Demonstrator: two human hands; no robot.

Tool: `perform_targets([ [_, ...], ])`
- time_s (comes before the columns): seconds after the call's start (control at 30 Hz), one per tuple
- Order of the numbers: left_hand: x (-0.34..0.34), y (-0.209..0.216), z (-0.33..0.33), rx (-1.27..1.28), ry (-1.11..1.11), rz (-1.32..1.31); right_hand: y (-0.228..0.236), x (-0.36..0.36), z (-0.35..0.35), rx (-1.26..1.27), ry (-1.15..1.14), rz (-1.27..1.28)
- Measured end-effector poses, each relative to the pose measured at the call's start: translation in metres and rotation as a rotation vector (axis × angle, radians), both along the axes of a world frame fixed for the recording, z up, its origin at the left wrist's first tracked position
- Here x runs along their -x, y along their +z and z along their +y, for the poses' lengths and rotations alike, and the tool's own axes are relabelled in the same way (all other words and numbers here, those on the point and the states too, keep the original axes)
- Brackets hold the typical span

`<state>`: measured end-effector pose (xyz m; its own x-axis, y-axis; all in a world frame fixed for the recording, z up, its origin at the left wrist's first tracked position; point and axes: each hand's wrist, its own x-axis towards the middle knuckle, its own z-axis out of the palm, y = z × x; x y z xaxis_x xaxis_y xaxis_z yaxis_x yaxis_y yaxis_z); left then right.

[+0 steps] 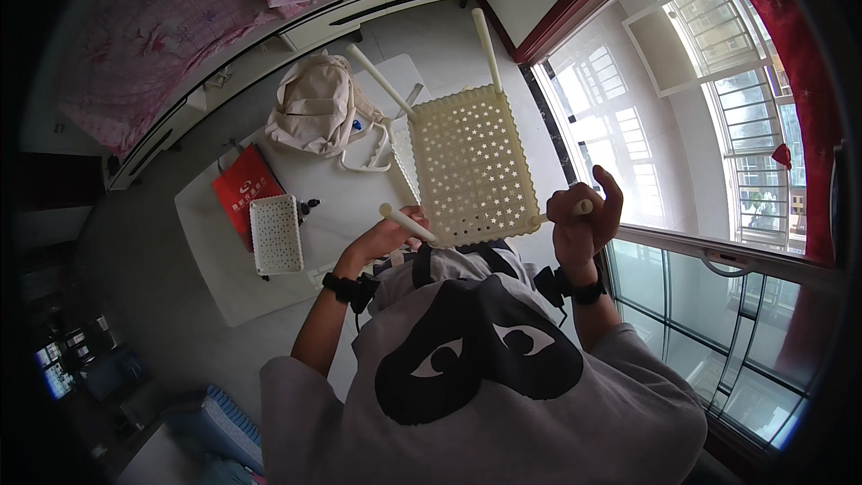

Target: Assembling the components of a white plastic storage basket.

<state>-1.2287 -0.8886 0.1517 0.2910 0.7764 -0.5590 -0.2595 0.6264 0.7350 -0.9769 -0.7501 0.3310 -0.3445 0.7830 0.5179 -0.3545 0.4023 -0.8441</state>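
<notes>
A cream plastic shelf rack (471, 157) with star-shaped holes and a scalloped rim is in front of me, a round post standing out from each corner. My left hand (384, 238) is closed at its near left corner, beside the post there; some fingers are hidden behind that post. My right hand (585, 220) wraps round the near right post, whose pale end pokes out past the fingers, while one finger sticks up and curves. The two far posts are free of my hands. Part of another white perforated piece (405, 162) shows past the rack's left edge.
On the white table (211, 256) left of me are a beige backpack (310, 108), a red bag (244, 187), a white perforated basket (277, 235) and a white frame piece (375, 153). A glass sliding door (678, 305) stands close on my right. Drawers (386, 4) line the far side.
</notes>
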Motion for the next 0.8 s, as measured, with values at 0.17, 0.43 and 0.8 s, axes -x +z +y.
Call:
perform_targets([
  [0.17,-0.059,0.033,0.019,-0.105,0.325,0.052,-0.004,-0.027,0.029,0.314,0.182,0.114],
  [0.43,-0.107,0.023,0.018,-0.081,0.605,0.511,-0.065,-0.046,0.125,-0.265,0.522,-0.531],
  [0.8,-0.157,0.032,0.034,-0.097,0.708,0.855,-0.171,-0.087,0.156,-0.033,0.837,-1.03],
])
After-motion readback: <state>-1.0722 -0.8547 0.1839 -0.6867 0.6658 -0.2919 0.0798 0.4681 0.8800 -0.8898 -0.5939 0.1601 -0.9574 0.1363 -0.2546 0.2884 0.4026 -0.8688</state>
